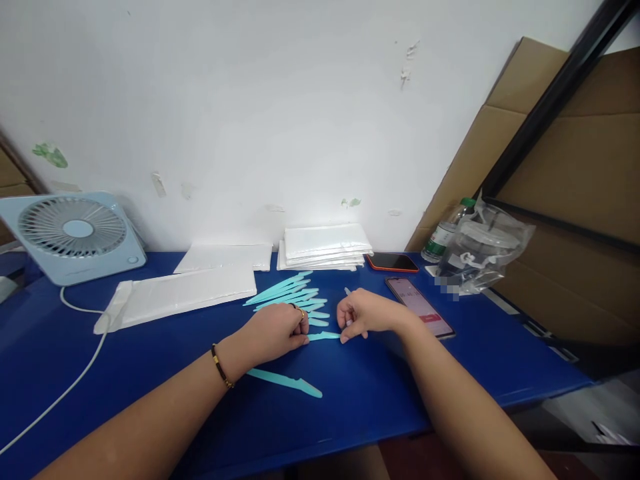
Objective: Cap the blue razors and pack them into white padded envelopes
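A teal eyebrow razor lies level between my two hands, low over the table. My left hand is closed, pinching its left end between thumb and fingers. At the other end, the thumb and fingertips of my right hand close on the razor's tip. A small pale, translucent piece sticks up behind the right fingers; its kind is unclear. Just beyond my left hand, several teal razors lie fanned in a row, partly covered by that hand. One more razor rests nearer me, its left end hidden behind my left wrist.
On the blue table stands a light-blue fan with a white cable. White packets lie at left, with a stack of them by the wall. Two phones, a bottle and a bagged cup are at right.
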Demonstrator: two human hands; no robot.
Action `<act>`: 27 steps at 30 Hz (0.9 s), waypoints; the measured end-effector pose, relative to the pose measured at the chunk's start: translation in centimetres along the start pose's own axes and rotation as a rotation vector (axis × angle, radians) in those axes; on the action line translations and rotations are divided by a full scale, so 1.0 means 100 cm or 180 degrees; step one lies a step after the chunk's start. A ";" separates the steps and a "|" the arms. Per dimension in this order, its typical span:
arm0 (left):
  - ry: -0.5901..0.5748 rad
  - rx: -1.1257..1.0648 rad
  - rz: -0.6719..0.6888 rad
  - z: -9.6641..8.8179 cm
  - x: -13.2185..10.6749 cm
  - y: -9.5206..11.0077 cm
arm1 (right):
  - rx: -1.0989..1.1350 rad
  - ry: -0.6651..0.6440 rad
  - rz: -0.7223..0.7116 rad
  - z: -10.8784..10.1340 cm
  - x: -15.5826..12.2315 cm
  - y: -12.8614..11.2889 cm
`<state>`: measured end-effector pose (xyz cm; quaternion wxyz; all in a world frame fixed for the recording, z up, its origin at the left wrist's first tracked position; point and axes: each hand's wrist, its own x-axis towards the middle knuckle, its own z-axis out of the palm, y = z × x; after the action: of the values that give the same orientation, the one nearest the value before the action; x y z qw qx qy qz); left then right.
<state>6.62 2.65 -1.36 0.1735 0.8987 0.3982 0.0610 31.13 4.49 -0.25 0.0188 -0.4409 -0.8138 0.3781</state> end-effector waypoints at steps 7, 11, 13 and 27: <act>-0.0069 -0.0126 -0.0303 -0.002 -0.001 0.001 | -0.0025 0.0150 -0.0068 -0.004 -0.001 0.011; -0.0053 -0.0089 -0.0385 -0.007 -0.002 0.002 | -0.0097 0.0409 -0.0059 -0.005 -0.001 0.011; -0.0009 -0.0033 -0.0395 -0.009 -0.003 0.002 | -0.0237 0.0544 -0.0186 -0.006 -0.001 0.011; 0.0088 0.0062 -0.0290 -0.008 -0.004 0.002 | -0.0315 0.0625 -0.0694 0.003 0.004 -0.001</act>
<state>6.31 2.45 -0.51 0.1619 0.8803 0.4416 0.0616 30.74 4.54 -0.54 0.1175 -0.3852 -0.8687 0.2883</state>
